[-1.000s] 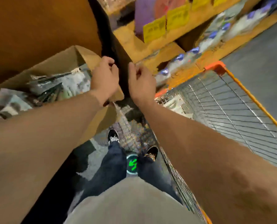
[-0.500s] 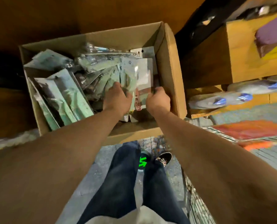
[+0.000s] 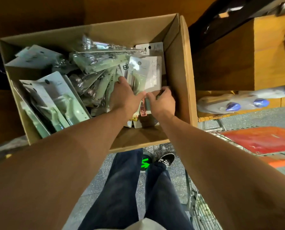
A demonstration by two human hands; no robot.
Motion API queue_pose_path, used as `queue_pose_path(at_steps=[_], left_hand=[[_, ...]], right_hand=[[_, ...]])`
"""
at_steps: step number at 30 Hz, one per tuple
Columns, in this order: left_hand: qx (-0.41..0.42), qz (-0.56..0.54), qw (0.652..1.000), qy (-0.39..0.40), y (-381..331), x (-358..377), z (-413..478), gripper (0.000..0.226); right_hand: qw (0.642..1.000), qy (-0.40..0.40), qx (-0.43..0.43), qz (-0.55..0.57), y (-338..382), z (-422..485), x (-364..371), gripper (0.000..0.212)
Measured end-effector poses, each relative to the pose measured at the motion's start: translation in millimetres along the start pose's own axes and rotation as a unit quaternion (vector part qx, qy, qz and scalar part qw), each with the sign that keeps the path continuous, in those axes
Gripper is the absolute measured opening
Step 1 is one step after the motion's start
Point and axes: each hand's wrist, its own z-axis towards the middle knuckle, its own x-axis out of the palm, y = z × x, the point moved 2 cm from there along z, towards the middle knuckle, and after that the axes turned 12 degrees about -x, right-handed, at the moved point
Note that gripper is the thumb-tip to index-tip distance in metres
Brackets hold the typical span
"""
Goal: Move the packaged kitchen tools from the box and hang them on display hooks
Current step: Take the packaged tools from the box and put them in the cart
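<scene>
An open cardboard box (image 3: 185, 67) in front of me holds several carded kitchen tools in pale green and white packs (image 3: 55, 97). Both my hands are inside its right half. My left hand (image 3: 125, 94) has its fingers pushed in among the upright packs and its thumb at the lower edge of a white-carded pack with a green tool (image 3: 145, 75). My right hand (image 3: 161, 101) pinches the bottom edge of that same pack, fingers curled. More packs (image 3: 138, 120) stand under my wrists. No display hook is in view.
A wooden shelf unit (image 3: 238, 60) stands right of the box, with bagged goods with blue tips (image 3: 238, 104) on a lower shelf. A wire cart (image 3: 198, 205) with an orange rim (image 3: 281, 162) is at my right. My legs and shoes are below the box.
A second ago my hands were at the box's flap near the shelf. I have since turned to look down into the box, and both hands have gone in and closed on the white-carded pack.
</scene>
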Motion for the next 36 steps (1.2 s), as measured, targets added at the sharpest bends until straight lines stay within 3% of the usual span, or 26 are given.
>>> queue_pose_path(at_steps=[2,6,10,15,19,22,25,28,31,33,36], left_hand=[[0.005,0.015,1.000,-0.007,-0.2,-1.3,-1.4,0.084],[0.016,0.045,0.999,-0.007,1.3,-0.8,-2.4,0.089],[0.024,0.060,0.998,-0.011,1.0,-1.4,-7.6,0.080],[0.049,0.077,0.996,-0.018,0.7,-14.6,-18.0,0.085],[0.053,0.042,0.997,-0.024,1.8,-26.8,-28.8,0.081],[0.061,0.028,0.997,-0.041,1.4,-44.8,-42.8,0.074],[0.072,-0.004,0.997,-0.041,-1.6,-60.8,-58.7,0.072],[0.063,-0.070,0.994,-0.047,-7.6,-77.1,-79.9,0.058],[0.062,-0.111,0.990,-0.054,-21.9,-89.2,-110.0,0.052],[0.067,-0.146,0.986,-0.040,-37.4,-92.5,-136.4,0.044],[0.090,-0.166,0.981,-0.040,-69.3,-91.4,-186.3,0.040]], right_hand=[[1.000,-0.013,-0.007,0.023,-0.6,-3.3,-3.0,0.066],[1.000,-0.002,-0.011,0.003,-4.4,-1.3,5.4,0.025],[1.000,-0.013,-0.007,0.018,-3.5,-3.2,9.1,0.018],[0.998,-0.039,-0.040,0.024,5.1,-18.7,1.2,0.017],[0.995,-0.035,-0.084,0.031,10.9,-36.6,-5.7,0.012],[0.986,-0.053,-0.152,-0.032,20.4,-53.1,-17.0,0.041],[0.980,-0.096,-0.158,-0.067,36.3,-65.5,-34.2,0.063],[0.973,-0.132,-0.161,-0.101,51.7,-82.1,-61.4,0.062],[0.967,-0.100,-0.203,-0.114,53.8,-99.8,-92.4,0.049],[0.977,-0.132,-0.152,-0.068,47.3,-113.3,-118.2,0.058],[0.978,-0.184,-0.099,0.009,24.7,-145.3,-163.9,0.090]])
